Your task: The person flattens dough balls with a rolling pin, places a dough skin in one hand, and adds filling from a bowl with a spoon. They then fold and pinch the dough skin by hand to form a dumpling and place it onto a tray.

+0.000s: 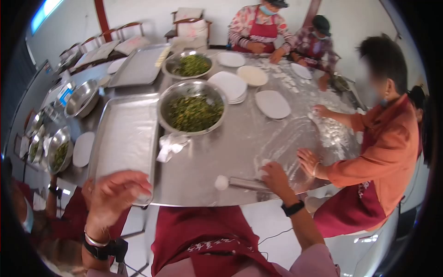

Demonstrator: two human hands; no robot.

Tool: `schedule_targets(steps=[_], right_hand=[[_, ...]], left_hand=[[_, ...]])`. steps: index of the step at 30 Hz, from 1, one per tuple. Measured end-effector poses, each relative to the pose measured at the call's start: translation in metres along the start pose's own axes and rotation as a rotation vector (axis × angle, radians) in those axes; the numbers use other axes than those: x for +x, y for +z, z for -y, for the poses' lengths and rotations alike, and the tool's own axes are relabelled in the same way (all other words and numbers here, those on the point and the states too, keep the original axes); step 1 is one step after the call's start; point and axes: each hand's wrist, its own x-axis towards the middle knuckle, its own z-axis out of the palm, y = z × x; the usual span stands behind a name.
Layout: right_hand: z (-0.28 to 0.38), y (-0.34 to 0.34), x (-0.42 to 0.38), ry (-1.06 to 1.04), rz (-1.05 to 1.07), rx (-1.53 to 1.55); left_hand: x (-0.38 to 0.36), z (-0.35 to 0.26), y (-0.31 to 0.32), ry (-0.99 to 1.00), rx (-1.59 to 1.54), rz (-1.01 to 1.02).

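My left hand is raised over the near end of a shallow metal tray. Its fingers are curved and apart, slightly blurred, with nothing visible in them. At the table's front edge, my right hand has its fingers closed around a small white piece of dough, mostly hidden by the fingers. Just below that hand lies a metal rolling pin. A round white lump of dough sits by the pin's left end.
Metal bowls of chopped green filling stand beyond the tray, near a crumpled white cloth. White plates lie across the metal table. A person in orange works on the right at floured dough pieces; others stand around.
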Motion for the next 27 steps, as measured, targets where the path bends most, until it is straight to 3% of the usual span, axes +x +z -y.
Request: schedule_targets(steps=[1, 2, 4, 7, 9, 11, 14, 17, 22, 27], right_hand=[[0.006, -0.004, -0.009, -0.041, -0.14, 0.103], [0.02, -0.02, -0.018, 0.014, -0.119, 0.185], [0.053, -0.071, -0.048, 0.192, 0.131, 0.233], [0.062, -0.072, -0.096, 0.349, 0.638, 0.464], [0.048, -0.051, -0.163, 0.435, 0.791, 0.58], [-0.012, -0.003, -0.268, 0.297, 1.104, 0.432], [-0.027, 0.031, -0.3, 0.414, 1.356, 0.337], [-0.027, 0.046, -0.294, 0.561, 1.399, 0.32], [-0.028, 0.057, -0.264, 0.638, 1.423, 0.307], [-0.027, 0.063, -0.247, 0.659, 1.426, 0.307]], left_hand=[[-0.007, -0.008, -0.005, 0.088, -0.002, -0.074], [-0.015, -0.015, -0.004, 0.136, -0.005, -0.147], [-0.027, 0.018, -0.027, 0.06, -0.081, -0.214], [-0.035, 0.023, -0.054, 0.079, -0.085, -0.314], [-0.04, 0.027, -0.062, 0.051, -0.086, -0.426], [-0.045, 0.031, -0.084, 0.043, -0.063, -0.403], [-0.055, 0.026, -0.106, 0.032, -0.005, -0.474], [-0.066, 0.021, -0.122, 0.034, 0.056, -0.56], [-0.09, -0.007, -0.152, -0.012, 0.151, -0.684], [-0.085, -0.091, -0.201, -0.056, 0.404, -0.597]])
